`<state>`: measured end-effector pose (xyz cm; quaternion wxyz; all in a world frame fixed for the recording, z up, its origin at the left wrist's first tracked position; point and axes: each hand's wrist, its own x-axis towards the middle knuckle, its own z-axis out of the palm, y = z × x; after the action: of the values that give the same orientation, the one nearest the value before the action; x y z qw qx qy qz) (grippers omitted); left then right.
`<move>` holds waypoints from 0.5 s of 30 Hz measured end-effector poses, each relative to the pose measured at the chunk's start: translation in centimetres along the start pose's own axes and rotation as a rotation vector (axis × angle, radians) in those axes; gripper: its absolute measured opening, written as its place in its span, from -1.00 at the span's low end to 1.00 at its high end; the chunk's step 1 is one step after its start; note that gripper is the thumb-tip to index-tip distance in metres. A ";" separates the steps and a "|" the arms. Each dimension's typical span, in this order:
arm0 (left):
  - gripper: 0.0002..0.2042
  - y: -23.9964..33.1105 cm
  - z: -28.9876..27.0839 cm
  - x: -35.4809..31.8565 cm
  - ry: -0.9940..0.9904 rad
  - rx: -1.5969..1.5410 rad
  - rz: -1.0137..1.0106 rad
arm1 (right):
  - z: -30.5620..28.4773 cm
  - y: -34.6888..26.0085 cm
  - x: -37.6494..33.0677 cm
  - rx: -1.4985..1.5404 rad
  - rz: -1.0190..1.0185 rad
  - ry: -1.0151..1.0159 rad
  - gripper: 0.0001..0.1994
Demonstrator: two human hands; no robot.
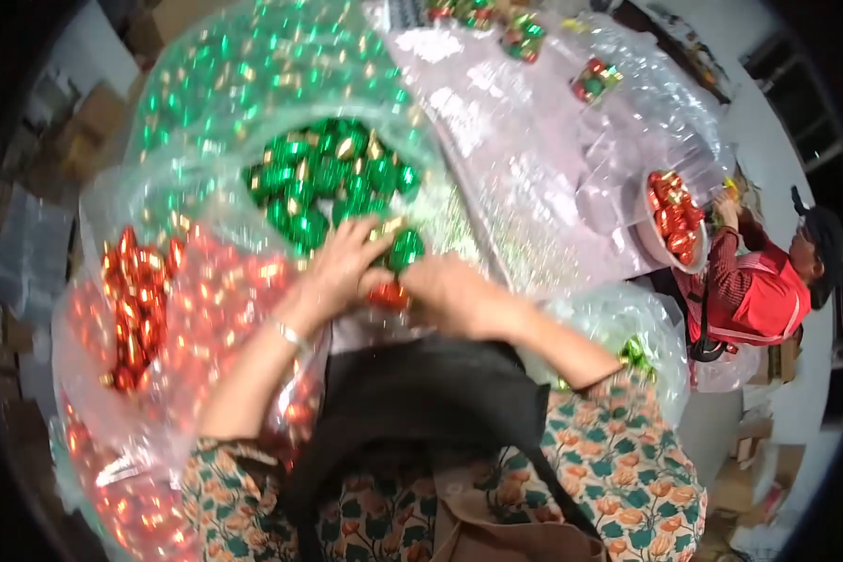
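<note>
My left hand (pixel 345 264) reaches in front of my body, its fingers and thumb curved round a shiny green bauble (pixel 406 250) with gold on it. My right hand (pixel 450 294) comes in close from the other side, blurred, with its fingertips hidden. A red bauble (pixel 389 294) shows low between the two hands. Just beyond them, many green and gold baubles (pixel 332 178) lie in the opening of a large clear plastic bag (pixel 272 61). To the left, red baubles (pixel 140 304) fill another clear bag (pixel 84 375).
At the right a co-worker in a red vest (pixel 763 300) sits by a white bowl (pixel 654 239) of red baubles. Small packs of mixed baubles (pixel 596 81) lie on the pale table cover (pixel 496 122). Another clear bag (pixel 618 318) with light green pieces stands by my right elbow.
</note>
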<state>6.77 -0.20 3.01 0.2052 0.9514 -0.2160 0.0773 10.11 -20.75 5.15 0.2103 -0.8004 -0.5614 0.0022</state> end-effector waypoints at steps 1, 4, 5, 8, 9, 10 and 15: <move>-0.48 -0.1 -0.1 0.5 -0.009 -0.028 -0.001 | 1.4 0.8 -0.8 -0.002 -0.083 0.138 -0.72; -0.44 1.6 -1.8 1.1 -0.026 0.026 -0.008 | 2.5 2.4 -1.3 0.041 -0.127 0.190 -0.76; -0.42 1.8 -2.2 1.5 -0.029 0.039 -0.026 | 1.9 2.9 -1.0 0.067 -0.155 0.195 -0.77; -0.45 2.4 -5.0 1.6 0.157 0.077 -0.054 | -2.3 3.8 -3.4 0.111 -0.106 0.201 -0.81; -0.46 2.3 -6.7 0.9 0.195 0.096 -0.093 | -4.1 4.3 -4.1 0.092 -0.108 0.225 -0.81; -0.48 1.7 -8.1 -0.3 0.235 0.104 -0.137 | -5.8 5.0 -4.8 0.115 -0.035 0.214 -0.81; -0.58 -0.7 -14.8 -10.4 0.406 0.268 -0.523 | -9.3 12.8 -5.8 -0.021 0.152 0.273 -0.79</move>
<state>-3.06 10.61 13.64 0.1303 0.9583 0.0922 0.2370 21.65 -32.70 7.93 0.2756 -0.8356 -0.4652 -0.0966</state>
